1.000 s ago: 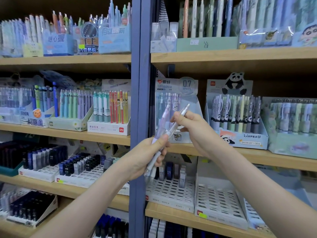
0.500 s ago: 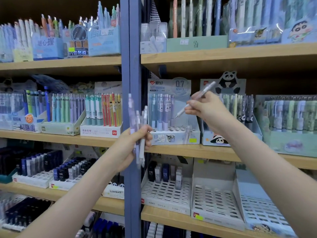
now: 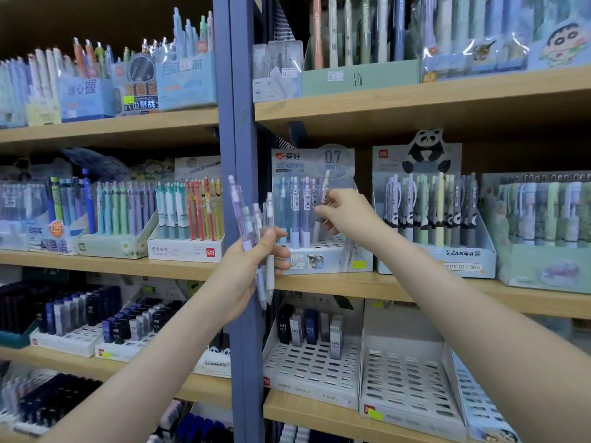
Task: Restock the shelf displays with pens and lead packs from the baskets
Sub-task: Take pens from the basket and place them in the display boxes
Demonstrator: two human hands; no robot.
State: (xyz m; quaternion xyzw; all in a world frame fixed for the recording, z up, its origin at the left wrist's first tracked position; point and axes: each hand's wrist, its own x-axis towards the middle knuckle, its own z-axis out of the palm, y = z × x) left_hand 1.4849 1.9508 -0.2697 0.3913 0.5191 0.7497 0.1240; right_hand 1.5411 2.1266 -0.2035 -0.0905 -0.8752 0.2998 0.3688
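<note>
- Here, the left hand (image 3: 246,273) is clenched round a bunch of pens (image 3: 239,212), thumb across the front. It is held in front of the blue post (image 3: 241,91) that splits the shelving.
- The bunch stands nearly upright and leans a little left. Its clips rise above the fist and its tips poke out below.
- The right hand (image 3: 351,215) pinches a single white pen (image 3: 326,187) between thumb and fingertips, cap end up.
- That pen is upright at the right end of the row of pens (image 3: 295,212) standing in the 0.7 box (image 3: 329,262). Whether its tip is in a hole I cannot tell, as the hand hides it.
- The 0.7 box sits on the middle shelf (image 3: 351,287), just right of the post. The panda box (image 3: 463,257), full of pens, is just beside it on the right.
- One shelf down, lead packs (image 3: 303,326) stand at the far end of a white slotted tray (image 3: 313,369). A second slotted tray (image 3: 406,378) lies to its right.
- Left of the post on the middle shelf, more pen boxes stand side by side. The nearest to the post, a white box (image 3: 188,249), holds teal, red and yellow pens.
- Below those, dark lead packs fill white trays.
</note>
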